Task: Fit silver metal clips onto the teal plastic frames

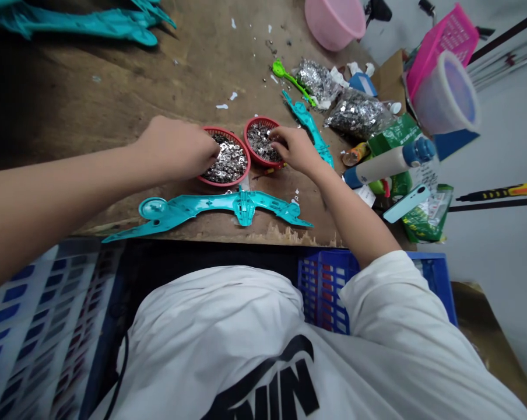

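Note:
My left hand (pixel 178 149) reaches over a red basket (pixel 248 166) heaped with small shiny metal pieces (pixel 228 162). Its fingers are curled closed at the pieces, and whatever the fingertips hold is hidden. Beside it, my right hand (pixel 295 147) is at a smaller red basket (pixel 251 153) of small metal parts (pixel 261 139). The thumb and fingers there are bent but apart, with nothing visible between them. In front of both baskets, along the table's near edge, lies a long turquoise plastic part (pixel 211 204) with a round cup at its left end.
Another turquoise part (pixel 309 125) lies right of the baskets, near a green spoon-shaped piece (pixel 292 81). Bags of metal pieces (pixel 362 114), a bottle (pixel 383 166) and a phone (pixel 407 203) crowd the right side. Larger turquoise parts (pixel 80 23) lie at back left; a blue crate (pixel 322 286) stands below.

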Demonstrator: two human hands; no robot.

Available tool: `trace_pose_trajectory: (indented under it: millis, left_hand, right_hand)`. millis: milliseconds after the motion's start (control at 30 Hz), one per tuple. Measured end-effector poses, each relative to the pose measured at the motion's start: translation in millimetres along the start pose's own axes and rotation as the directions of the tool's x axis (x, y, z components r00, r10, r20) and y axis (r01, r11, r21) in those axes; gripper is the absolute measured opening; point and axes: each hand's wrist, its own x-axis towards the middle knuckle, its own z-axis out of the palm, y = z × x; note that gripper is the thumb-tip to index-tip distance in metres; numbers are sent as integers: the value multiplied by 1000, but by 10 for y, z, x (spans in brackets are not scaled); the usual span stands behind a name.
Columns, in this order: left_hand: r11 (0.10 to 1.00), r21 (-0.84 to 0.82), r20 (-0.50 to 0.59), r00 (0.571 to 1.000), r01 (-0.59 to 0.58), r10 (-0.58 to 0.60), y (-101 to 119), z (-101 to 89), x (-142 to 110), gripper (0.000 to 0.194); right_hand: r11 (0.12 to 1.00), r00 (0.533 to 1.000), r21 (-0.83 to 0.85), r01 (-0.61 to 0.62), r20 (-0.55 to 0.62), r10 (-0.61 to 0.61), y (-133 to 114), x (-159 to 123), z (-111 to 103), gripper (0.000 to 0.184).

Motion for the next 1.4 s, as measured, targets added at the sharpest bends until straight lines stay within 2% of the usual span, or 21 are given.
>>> trace_pose_trajectory:
  millis: [67, 200, 300, 367, 433, 567, 633, 700, 800, 867, 933, 1000, 1133, 1200, 1267, 1400]
  left_hand:
    - [1000, -6, -5, 1000, -10, 10, -20, 19, 9, 61]
    - [997, -81, 4, 1000, 6, -6, -45, 55, 26, 47]
    - [959, -261, -159, 985, -108, 67, 7, 102, 19, 49]
    - [855, -460, -312, 945, -238, 96, 86, 149, -2, 55]
    - [698, -614, -431, 897, -369, 96, 176, 202, -34, 49]
    - [444, -708, -592, 804, -548, 49, 272, 278, -87, 23]
    - [362, -724, -621, 783, -587, 30, 265, 287, -84, 14]
    - [299, -751, -610, 792, -589, 25, 256, 288, -63, 10]
    - [183, -813, -562, 827, -553, 3, 294, 303, -30, 17]
    - [107, -843, -531, 847, -527, -9, 354, 324, -30, 22]
    - [73, -849, -525, 851, -523, -13, 412, 343, -55, 21]
    - [98, -835, -545, 839, -541, -8, 440, 347, -99, 18]
    - [236, -754, -612, 786, -613, 86, 417, 303, -199, 14]
    - [267, -741, -608, 784, -617, 126, 425, 276, -250, 16]
    - [228, -792, -557, 824, -566, 107, 477, 261, -306, 23]
    - [-24, -930, -367, 930, -367, 30, 661, 285, -405, 54]
  right_hand:
    - [1000, 1000, -4, -13, 12, 13, 25, -8, -21, 54]
    - [1000, 999, -15, 2, 46, -2, -36, -97, -134, 49]
    - [997, 1000, 68, 29, 6, -30, -296, -282, -239, 47]
    - [989, 999, 145, 37, -33, -33, -539, -439, -287, 43]
    - [979, 997, 200, 38, -67, -25, -763, -579, -304, 38]
    - [951, 981, 274, 145, -165, -102, -980, -729, -266, 28]
    - [928, 966, 308, 208, -214, -145, -992, -774, -246, 25]
    - [908, 957, 348, 233, -250, -149, -990, -825, -242, 24]
    - [869, 952, 437, 233, -287, -111, -1024, -911, -261, 27]
    - [831, 955, 512, 217, -289, -71, -1073, -967, -280, 33]
    - [789, 962, 583, 194, -269, -38, -1127, -1023, -301, 36]
    - [750, 971, 639, 172, -239, -19, -1169, -1082, -320, 36]
    - [700, 985, 699, 145, -169, -35, -1200, -1218, -338, 32]
    - [690, 985, 705, 162, -163, -64, -1200, -1290, -328, 30]
    - [689, 976, 696, 203, -201, -85, -1202, -1355, -301, 27]
    - [647, 959, 724, 239, -279, -42, -1221, -1424, -201, 24]
